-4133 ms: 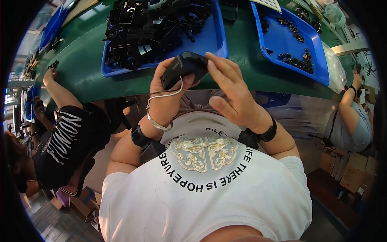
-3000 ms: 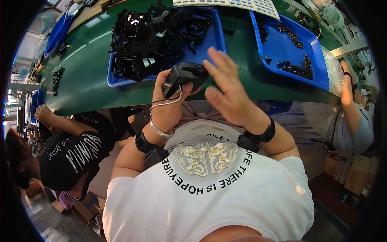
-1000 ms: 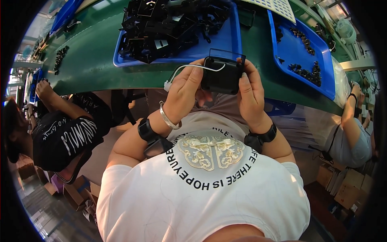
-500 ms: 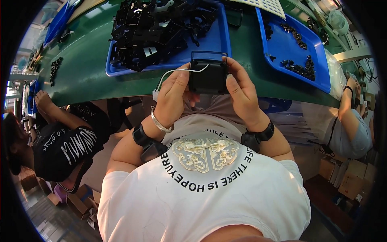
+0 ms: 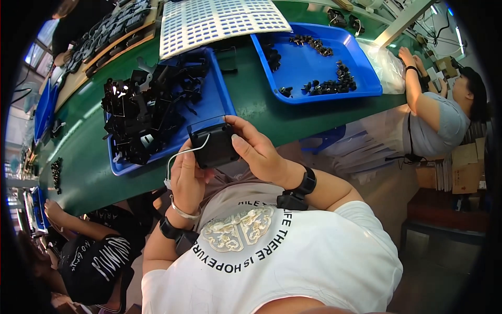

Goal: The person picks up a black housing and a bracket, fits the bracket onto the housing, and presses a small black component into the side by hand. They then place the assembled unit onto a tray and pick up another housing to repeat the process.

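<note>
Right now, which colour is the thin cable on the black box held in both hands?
The thin cable is white; it shows in the head view.

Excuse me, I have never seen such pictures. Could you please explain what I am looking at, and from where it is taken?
There is no machine here, only a person's bare left hand and right hand. The view comes from a wide fisheye camera worn on the head, looking down, so straight edges bend near the rim. Both hands hold a black case with a white cable. On the green table lie a blue tray piled with black parts and, further right, another blue tray with small dark pieces.
</note>
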Demonstrator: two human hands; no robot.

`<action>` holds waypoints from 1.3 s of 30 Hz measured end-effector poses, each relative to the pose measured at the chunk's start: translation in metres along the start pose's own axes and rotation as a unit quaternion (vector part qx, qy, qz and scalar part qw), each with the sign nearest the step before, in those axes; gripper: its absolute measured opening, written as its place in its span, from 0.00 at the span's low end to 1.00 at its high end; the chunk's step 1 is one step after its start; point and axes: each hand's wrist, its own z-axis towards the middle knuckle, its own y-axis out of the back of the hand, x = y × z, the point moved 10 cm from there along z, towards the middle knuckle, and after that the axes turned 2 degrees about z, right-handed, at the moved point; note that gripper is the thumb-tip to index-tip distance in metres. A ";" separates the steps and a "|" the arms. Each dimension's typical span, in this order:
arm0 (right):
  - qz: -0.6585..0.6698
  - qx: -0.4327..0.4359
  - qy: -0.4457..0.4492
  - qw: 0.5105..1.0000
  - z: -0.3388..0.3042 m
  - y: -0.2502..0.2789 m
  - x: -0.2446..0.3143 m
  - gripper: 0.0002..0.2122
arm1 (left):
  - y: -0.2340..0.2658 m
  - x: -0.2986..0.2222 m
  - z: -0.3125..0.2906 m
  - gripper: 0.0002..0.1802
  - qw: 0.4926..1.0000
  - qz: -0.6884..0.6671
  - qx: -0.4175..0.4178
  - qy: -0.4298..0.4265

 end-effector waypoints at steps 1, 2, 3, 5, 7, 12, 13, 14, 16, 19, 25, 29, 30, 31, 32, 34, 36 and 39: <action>-0.007 -0.004 0.018 1.000 0.000 0.000 0.002 0.19 | -0.001 0.000 0.001 0.23 1.000 -0.008 0.011 -0.007; -0.015 -0.008 0.036 0.999 0.000 0.000 0.004 0.19 | -0.002 -0.002 0.001 0.23 1.000 -0.017 0.023 -0.014; -0.013 -0.007 0.038 0.999 -0.001 0.000 0.003 0.19 | -0.002 -0.005 0.001 0.23 1.000 -0.015 0.022 -0.016; -0.019 -0.026 0.031 0.999 -0.001 0.005 -0.004 0.19 | -0.007 -0.007 0.000 0.23 0.998 0.049 0.017 -0.018; -0.022 -0.034 0.028 0.999 -0.001 0.008 -0.007 0.19 | -0.007 -0.009 0.000 0.23 0.996 0.082 0.013 -0.021; 0.013 -0.054 0.000 0.998 0.011 0.020 -0.003 0.17 | -0.013 -0.005 0.013 0.22 0.997 0.052 0.060 -0.018; 0.038 -0.057 -0.044 0.997 0.015 0.026 -0.005 0.17 | -0.016 -0.003 0.016 0.22 0.996 0.024 0.083 -0.014; 0.061 -0.063 -0.087 0.992 0.017 0.034 -0.008 0.16 | -0.021 -0.002 0.018 0.21 0.994 -0.004 0.109 -0.007; 0.078 -0.072 -0.066 0.992 0.030 0.062 0.007 0.15 | -0.023 -0.015 0.016 0.20 0.984 0.092 0.135 -0.077; 0.065 -0.187 -0.052 0.979 0.049 0.125 0.036 0.14 | -0.027 -0.033 0.006 0.20 0.922 0.270 0.176 -0.214; -0.098 -0.255 0.040 0.961 0.140 0.297 0.101 0.13 | -0.026 -0.048 -0.008 0.13 0.830 0.440 0.164 -0.301; -0.232 -0.338 0.008 0.912 0.202 0.377 0.111 0.13 | -0.036 -0.052 -0.012 0.13 0.806 0.448 0.172 -0.345; -0.262 -0.383 -0.037 0.885 0.211 0.395 0.103 0.13 | -0.034 -0.054 -0.012 0.13 0.806 0.451 0.161 -0.347; -0.291 -0.427 -0.079 0.852 0.216 0.414 0.095 0.13 | -0.034 -0.053 -0.011 0.12 0.805 0.450 0.175 -0.344; -0.291 -0.419 -0.074 0.857 0.226 0.425 0.087 0.13 | -0.035 -0.052 -0.010 0.12 0.804 0.449 0.188 -0.341; -0.302 -0.447 -0.121 0.833 0.236 0.459 0.063 0.12 | -0.032 -0.051 -0.004 0.12 0.804 0.451 0.192 -0.336; -0.319 -0.433 -0.114 0.835 0.255 0.471 0.048 0.11 | -0.028 -0.044 0.002 0.11 0.815 0.443 0.214 -0.306; -0.361 -0.409 -0.148 0.825 0.273 0.489 0.040 0.10 | -0.025 -0.044 -0.001 0.11 0.823 0.434 0.218 -0.294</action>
